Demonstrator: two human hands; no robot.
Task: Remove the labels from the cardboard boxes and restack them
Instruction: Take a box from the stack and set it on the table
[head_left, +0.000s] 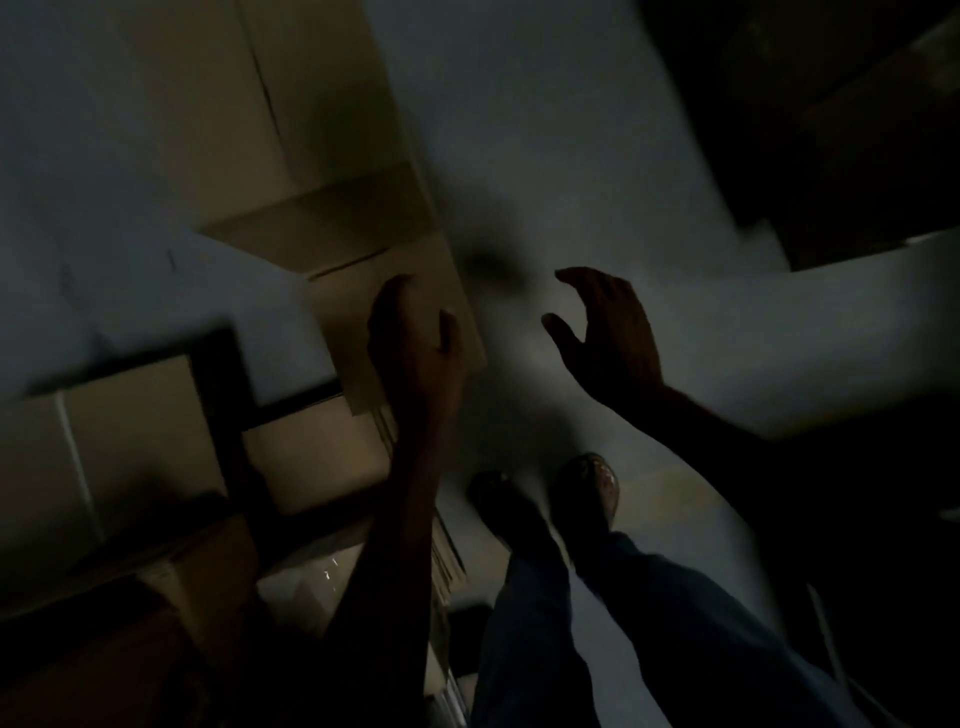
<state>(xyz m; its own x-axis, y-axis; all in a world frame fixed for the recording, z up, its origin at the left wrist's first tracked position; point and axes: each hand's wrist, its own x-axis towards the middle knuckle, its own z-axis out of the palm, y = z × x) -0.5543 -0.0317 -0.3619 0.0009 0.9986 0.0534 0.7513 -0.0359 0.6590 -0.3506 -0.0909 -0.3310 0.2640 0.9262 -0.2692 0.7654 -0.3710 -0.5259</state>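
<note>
A pale floor (571, 156) is filling most of the dim, blurred view. A long box (332, 156) is lying at the left, its long axis running away from the person. The left hand (415, 348) is nearer, its fingers straight and together, overlapping the box's near corner; whether they are touching it, I cannot tell. The right hand (610, 332) is hovering to the right of the box, its fingers loosely curled and holding nothing.

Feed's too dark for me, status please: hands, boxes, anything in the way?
Left hand open at the cardboard boxes, contact unclear. Right hand open over the floor, holding nothing. Frame dark and blurred; nothing seen blocking.
</note>
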